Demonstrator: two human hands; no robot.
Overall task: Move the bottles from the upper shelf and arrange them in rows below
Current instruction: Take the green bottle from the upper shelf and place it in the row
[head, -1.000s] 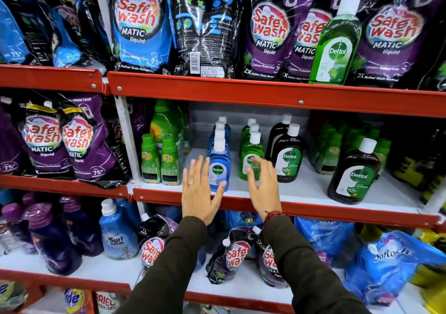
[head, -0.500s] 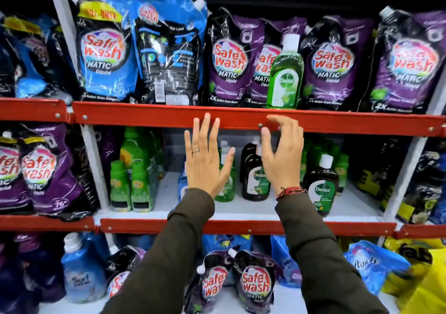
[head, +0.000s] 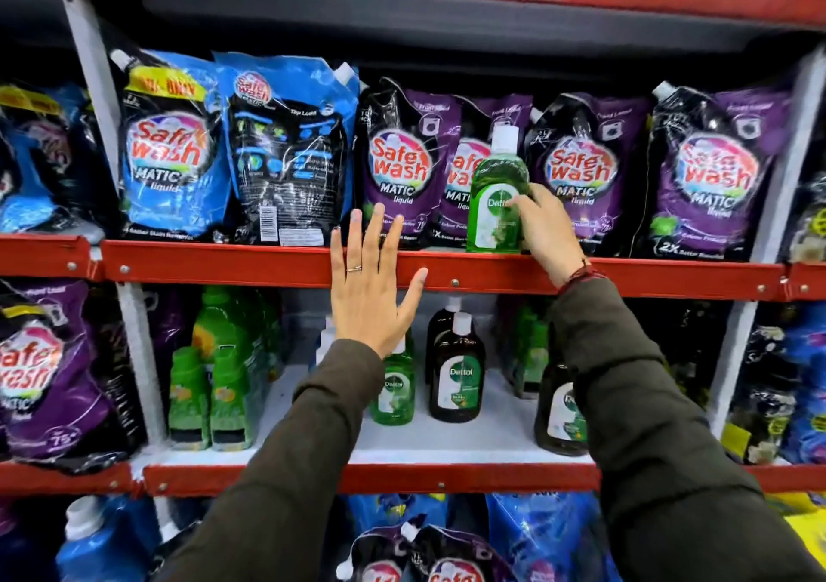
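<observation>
A green Dettol bottle (head: 496,199) with a white cap stands upright at the front edge of the upper shelf (head: 250,264), in front of purple pouches. My right hand (head: 547,228) wraps its fingers around the bottle's right side. My left hand (head: 368,288) is flat and spread, held in front of the red shelf edge, holding nothing. On the shelf below (head: 447,440) stand a small green Dettol bottle (head: 395,391), a brown Dettol bottle (head: 457,369) with another behind it, and a further brown bottle (head: 558,411) partly hidden by my right sleeve.
Blue Safewash pouches (head: 172,152) and purple Safewash pouches (head: 710,170) fill the upper shelf behind the bottle. Green capped bottles (head: 210,389) stand at the lower shelf's left. White uprights (head: 89,90) divide the bays. More pouches and a blue bottle (head: 96,541) sit on the bottom shelf.
Both hands rose from the lower shelf toward the upper one. My right hand reached the green Dettol bottle and closed around it; my left hand stayed spread.
</observation>
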